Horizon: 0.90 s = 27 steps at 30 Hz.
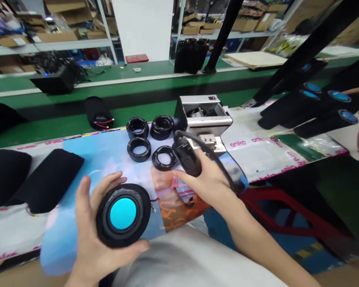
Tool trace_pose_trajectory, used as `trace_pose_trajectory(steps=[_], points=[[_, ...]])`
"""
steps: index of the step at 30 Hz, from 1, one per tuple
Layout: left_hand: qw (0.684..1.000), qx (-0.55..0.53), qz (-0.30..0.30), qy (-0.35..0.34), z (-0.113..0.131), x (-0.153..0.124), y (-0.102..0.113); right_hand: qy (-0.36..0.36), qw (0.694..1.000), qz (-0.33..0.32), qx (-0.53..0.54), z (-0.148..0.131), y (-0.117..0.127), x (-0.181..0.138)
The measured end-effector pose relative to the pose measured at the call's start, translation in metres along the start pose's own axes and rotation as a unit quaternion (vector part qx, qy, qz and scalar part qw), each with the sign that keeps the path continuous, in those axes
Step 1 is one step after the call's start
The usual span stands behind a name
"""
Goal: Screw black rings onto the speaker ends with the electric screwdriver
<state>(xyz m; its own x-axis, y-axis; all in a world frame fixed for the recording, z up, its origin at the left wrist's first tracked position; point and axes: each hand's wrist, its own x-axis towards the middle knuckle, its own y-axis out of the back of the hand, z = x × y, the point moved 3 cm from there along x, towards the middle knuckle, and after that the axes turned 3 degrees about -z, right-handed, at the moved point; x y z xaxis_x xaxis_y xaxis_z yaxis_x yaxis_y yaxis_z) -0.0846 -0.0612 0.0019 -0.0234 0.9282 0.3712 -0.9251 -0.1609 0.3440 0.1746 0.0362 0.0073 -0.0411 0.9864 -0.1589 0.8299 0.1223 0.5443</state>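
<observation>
The left hand (pixel 93 233) cups a cyan-faced cylinder (pixel 123 214), the right hand (pixel 210 177) grips a black tool (pixel 186 158), and black rings (pixel 139 158) near the worktop's (pixel 242 159) far edge lie seemingly unattached yet.

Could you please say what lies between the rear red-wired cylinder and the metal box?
In the head view, black rings on the blue mat lie between them.

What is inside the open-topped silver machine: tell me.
Inside the silver machine, metallic and dark parts show through the open top, too indistinct to identify. Its near wall covers the lower inside, so whatever lies there cannot be seen.
</observation>
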Motion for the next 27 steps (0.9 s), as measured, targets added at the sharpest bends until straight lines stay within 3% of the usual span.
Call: trace_pose_trajectory(steps=[4, 10, 13, 17, 21, 24, 27], points=[[0.997, 0.041, -0.018, 0.062, 0.0, 0.002, 0.003, 0.026, 0.995, -0.021, -0.091, -0.023, -0.026, 0.006], [0.998, 0.047, -0.029, -0.001, -0.002, 0.01, 0.002, 0.023, 0.981, -0.031, -0.188, -0.023, -0.053, 0.024], [0.997, 0.048, -0.048, -0.033, -0.004, 0.013, 0.003, 0.043, 0.983, -0.018, -0.179, -0.018, -0.049, 0.025], [0.997, 0.016, -0.066, -0.025, -0.002, 0.017, 0.006, 0.072, 0.993, -0.024, -0.09, -0.028, -0.021, 0.013], [0.99, -0.075, -0.092, 0.076, 0.001, 0.019, 0.002, 0.172, 0.969, -0.159, 0.072, -0.06, 0.002, -0.009], [0.986, -0.106, -0.087, 0.099, 0.002, 0.021, 0.0, 0.211, 0.936, -0.279, 0.03, -0.087, -0.001, -0.018], [0.983, -0.134, -0.08, 0.094, 0.002, 0.022, -0.003, 0.255, 0.905, -0.34, -0.013, -0.106, -0.009, -0.017]])
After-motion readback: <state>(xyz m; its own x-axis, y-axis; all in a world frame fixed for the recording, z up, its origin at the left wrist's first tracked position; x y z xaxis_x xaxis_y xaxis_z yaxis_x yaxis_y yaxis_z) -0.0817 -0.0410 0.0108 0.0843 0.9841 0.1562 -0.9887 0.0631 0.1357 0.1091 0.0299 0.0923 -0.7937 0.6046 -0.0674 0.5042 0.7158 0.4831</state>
